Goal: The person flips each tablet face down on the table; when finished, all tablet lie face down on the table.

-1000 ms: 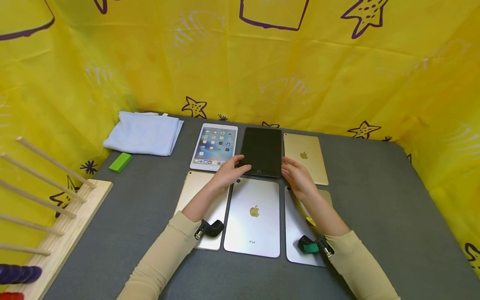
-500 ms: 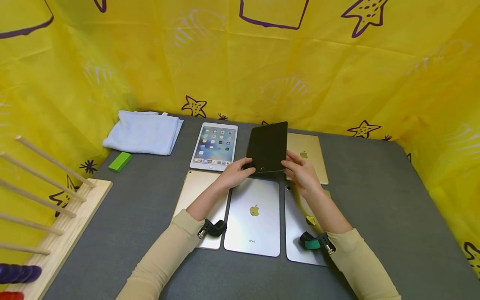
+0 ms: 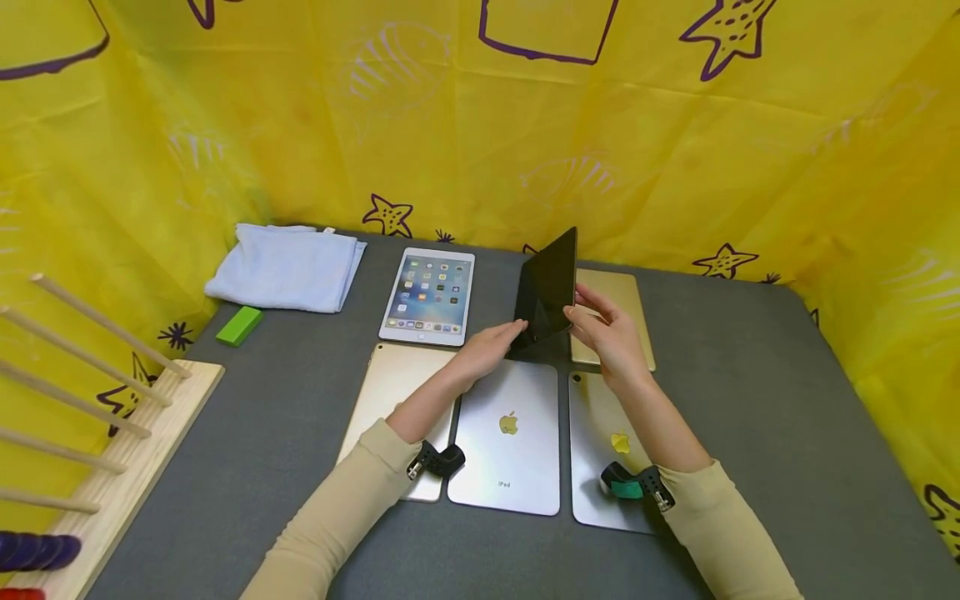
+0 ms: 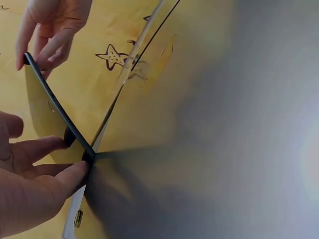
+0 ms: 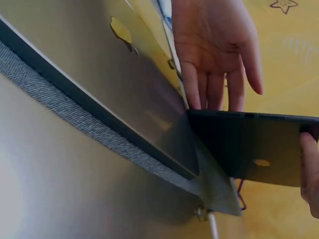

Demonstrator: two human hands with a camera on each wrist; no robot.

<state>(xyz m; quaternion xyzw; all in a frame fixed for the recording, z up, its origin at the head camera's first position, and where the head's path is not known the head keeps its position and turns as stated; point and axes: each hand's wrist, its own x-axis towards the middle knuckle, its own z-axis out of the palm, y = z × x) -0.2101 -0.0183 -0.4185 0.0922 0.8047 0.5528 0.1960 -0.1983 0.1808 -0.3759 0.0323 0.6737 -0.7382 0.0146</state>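
Note:
A black tablet [image 3: 546, 279] stands tilted steeply up, its right side raised and its lower left edge near the table. My right hand [image 3: 615, 337] pinches it near the lower right corner. At its lower left edge, my left hand [image 3: 487, 354] touches it with extended fingers [image 5: 214, 92]; their tips pass behind the edge in the right wrist view. The tablet's dark back [image 5: 264, 144] shows there too. Under my forearms lie a pale gold tablet [image 3: 386, 387], a silver iPad [image 3: 510, 454] and another silver tablet [image 3: 592, 467], all back up.
A white tablet with a lit screen [image 3: 429, 292] lies at the back left; a gold tablet [image 3: 618, 312] lies behind my right hand. A folded blue cloth [image 3: 285, 271], a green block [image 3: 240, 325] and a wooden rack with rods [image 3: 176, 412] occupy the left. Yellow fabric [image 3: 480, 125] hangs behind.
My right hand has raised the black tablet's right side from flat to steeply tilted. My left hand has shifted right along with the tablet's lower left edge.

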